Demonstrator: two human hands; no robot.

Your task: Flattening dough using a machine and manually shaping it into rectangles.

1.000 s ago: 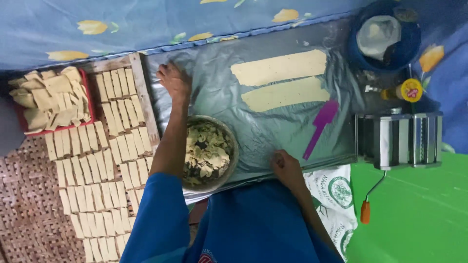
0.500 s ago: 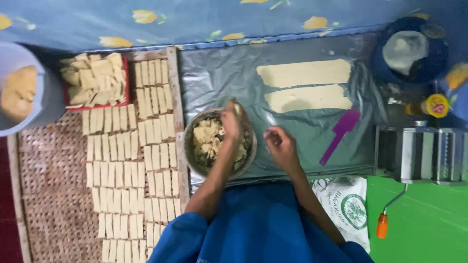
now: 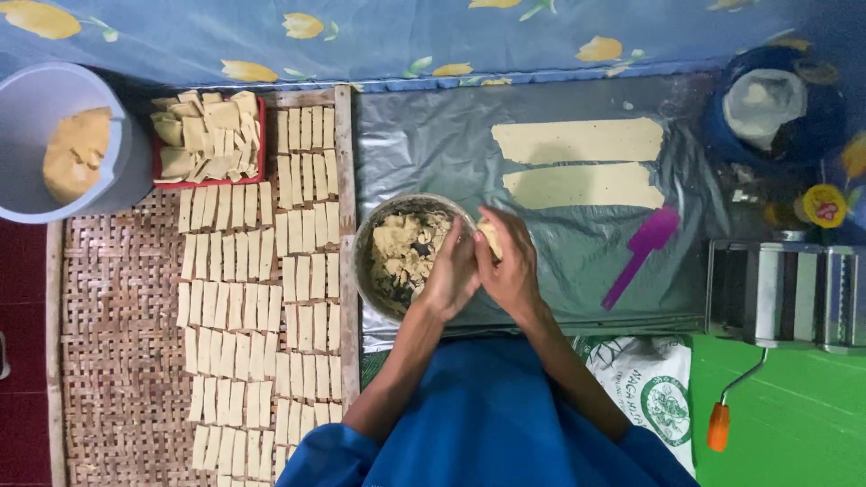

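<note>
My left hand (image 3: 454, 273) and my right hand (image 3: 511, 267) are pressed together around a lump of pale dough (image 3: 492, 236), just right of a round metal bowl (image 3: 372, 236) that holds crumbly dough scraps (image 3: 408, 249). Both hands hover over a grey plastic sheet (image 3: 433, 144). Two long flat dough strips (image 3: 577, 141) lie on that sheet beyond my hands. A purple spatula (image 3: 642, 252) lies to the right of them.
Rows of small cut dough rectangles (image 3: 244, 298) cover a woven tray (image 3: 117, 343) at left, beside a red tray (image 3: 209, 137) of stacked pieces and a pale bucket (image 3: 36, 108) with dough. A pasta roller (image 3: 783, 293) with an orange-handled crank (image 3: 720, 424) stands at right.
The view has shifted so things sit further right. My left hand came out of the bowl with dough, and both hands have closed together around the lump.
</note>
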